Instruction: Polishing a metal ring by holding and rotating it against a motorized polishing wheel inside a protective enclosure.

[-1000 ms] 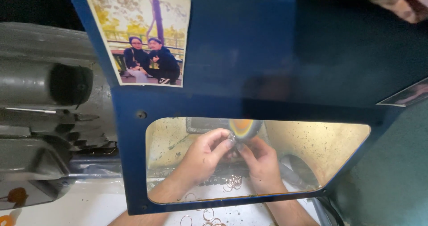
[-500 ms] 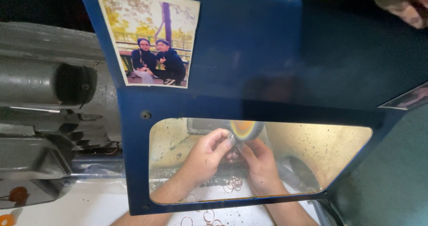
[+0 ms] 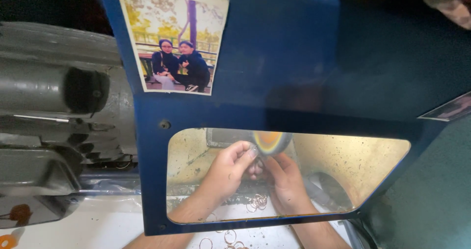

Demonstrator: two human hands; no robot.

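Blue sheet-metal guard (image 3: 294, 57) fills the upper frame; through its clear window at lower centre, the left hand (image 3: 226, 173) and right hand (image 3: 284, 182) meet with fingertips pinched around a small workpiece (image 3: 258, 166), too small to identify. That workpiece sits between both hands, directly below the orange-centred polishing wheel (image 3: 269, 141). Thin wire rings (image 3: 257, 202) lie on the white bench just below the hands.
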